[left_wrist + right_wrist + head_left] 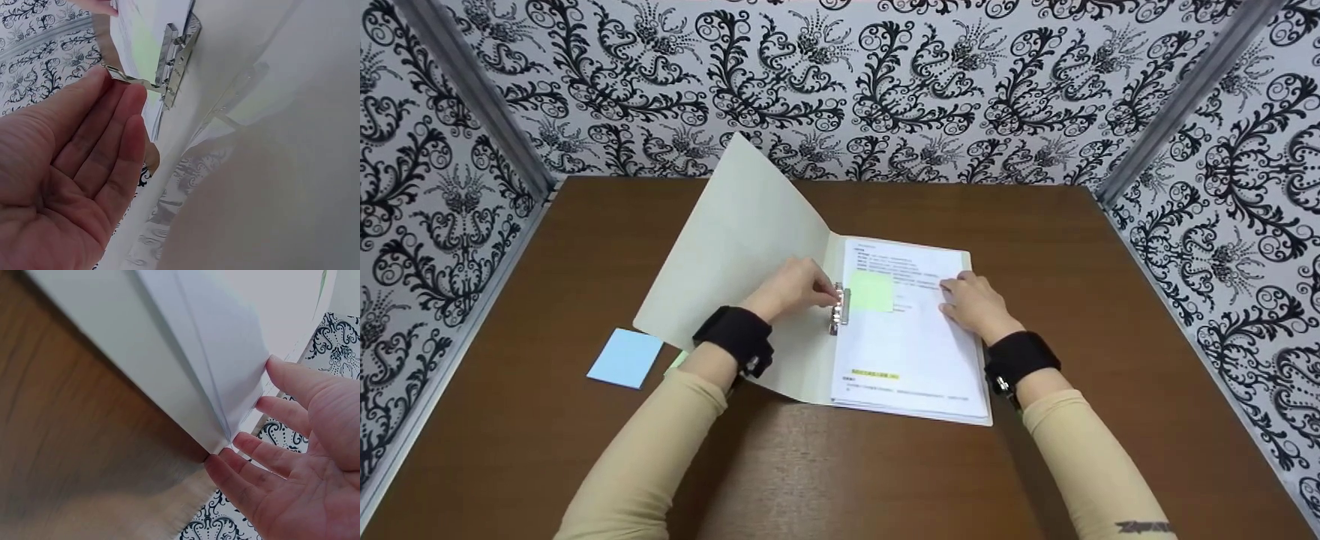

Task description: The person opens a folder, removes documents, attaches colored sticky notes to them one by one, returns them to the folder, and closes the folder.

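An open cream folder (746, 225) lies on the table with its left cover raised at a slant. Along its spine sits a metal clip (183, 59), beside a stack of printed pages (911, 345). My left hand (795, 289) pinches the clip's lever (128, 78) between thumb and forefinger, the lever standing out from the clip. A green sticky note (872, 292) lies on the top page close to the clip. Over at the pages' right edge, my right hand (979, 306) rests with thumb on the paper and fingertips along the folder's edge, fingers nearly straight.
A blue square of paper (625, 358) lies on the brown table (810, 472) left of the folder. A bit of green paper (676, 363) peeks out below the raised cover. Patterned panels (825, 90) enclose the table at the back and both sides.
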`<state>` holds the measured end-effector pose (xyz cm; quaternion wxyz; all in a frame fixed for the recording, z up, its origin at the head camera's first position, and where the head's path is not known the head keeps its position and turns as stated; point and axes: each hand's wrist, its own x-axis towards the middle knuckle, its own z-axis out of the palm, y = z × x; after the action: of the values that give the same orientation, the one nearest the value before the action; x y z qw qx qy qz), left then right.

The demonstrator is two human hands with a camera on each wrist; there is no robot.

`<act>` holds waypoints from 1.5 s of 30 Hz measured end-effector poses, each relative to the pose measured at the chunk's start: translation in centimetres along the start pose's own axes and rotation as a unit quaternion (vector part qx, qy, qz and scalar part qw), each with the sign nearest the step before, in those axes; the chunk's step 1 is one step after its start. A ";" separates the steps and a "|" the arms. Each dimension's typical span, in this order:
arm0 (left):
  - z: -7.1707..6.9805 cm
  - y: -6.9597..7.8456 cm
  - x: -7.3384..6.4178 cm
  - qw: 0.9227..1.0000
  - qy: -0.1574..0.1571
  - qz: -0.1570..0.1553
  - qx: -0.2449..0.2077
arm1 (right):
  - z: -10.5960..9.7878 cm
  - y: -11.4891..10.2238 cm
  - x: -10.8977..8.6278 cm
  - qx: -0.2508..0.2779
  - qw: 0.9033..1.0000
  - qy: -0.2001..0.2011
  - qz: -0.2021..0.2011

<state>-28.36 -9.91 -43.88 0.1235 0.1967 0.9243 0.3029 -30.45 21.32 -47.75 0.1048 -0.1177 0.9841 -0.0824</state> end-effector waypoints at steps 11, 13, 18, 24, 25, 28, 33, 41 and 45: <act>1.0 -1.1 -0.2 0.998 0.017 -0.031 -0.059 | 0.1 0.1 0.0 0.001 1.000 0.004 -0.004; 1.2 -1.3 -0.2 0.997 0.013 -0.042 -0.068 | 0.1 0.0 0.0 0.000 1.000 0.002 -0.001; 1.7 -1.8 -0.4 0.993 -0.001 -0.068 -0.100 | 0.0 0.0 0.0 -0.008 1.000 0.000 -0.003; 2.3 -2.0 -0.7 0.985 -0.004 -0.091 -0.145 | 0.1 0.1 0.0 -0.009 1.000 -0.003 -0.004; 2.4 -2.0 -0.7 0.984 -0.003 -0.093 -0.154 | 0.1 0.1 0.0 -0.009 1.000 -0.003 -0.004; 2.8 -1.8 -0.9 0.979 0.006 -0.099 -0.178 | 0.2 0.2 0.1 -0.010 1.000 -0.001 -0.007; 3.3 -1.5 -1.1 0.972 0.029 -0.110 -0.206 | 0.2 0.4 0.2 -0.010 1.000 0.003 -0.012; 4.5 -1.2 -1.1 0.956 0.068 -0.136 -0.249 | 0.2 0.2 0.0 -0.007 1.000 -0.002 -0.005; 5.5 -1.4 -1.1 0.953 0.092 -0.134 -0.257 | 0.0 -0.1 -0.1 -0.002 1.000 -0.009 0.005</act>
<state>-25.90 -8.55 -48.92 0.1240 0.0038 0.8406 0.5273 -30.36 21.28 -47.75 0.1142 -0.1134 0.9838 -0.0790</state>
